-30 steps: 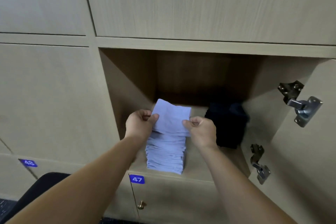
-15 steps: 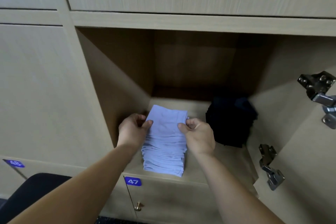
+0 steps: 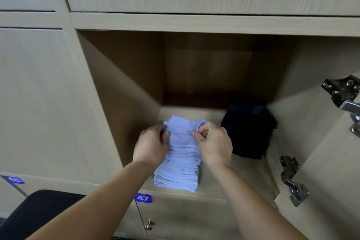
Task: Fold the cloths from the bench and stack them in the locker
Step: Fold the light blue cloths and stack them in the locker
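Note:
A tall stack of folded pale blue cloths [image 3: 178, 173] stands on the floor of the open locker [image 3: 241, 179], near its front edge. A folded pale blue cloth [image 3: 182, 132] lies on top of the stack. My left hand [image 3: 152, 147] pinches its left edge between thumb and fingers. My right hand [image 3: 213, 142] pinches its right edge, where the corner is bunched up. Both hands hide the sides of the stack's upper part.
A pile of dark navy cloths [image 3: 249, 132] sits to the right in the locker. The open door with two metal hinges [image 3: 292, 179] stands at the right. Closed lockers surround it, labelled 47 [image 3: 143, 198] and 48 [image 3: 13, 179]. A dark seat [image 3: 33, 214] is at lower left.
Both hands have lowered the top cloth from above the stack down onto it and moved slightly deeper into the locker. The camera has come closer.

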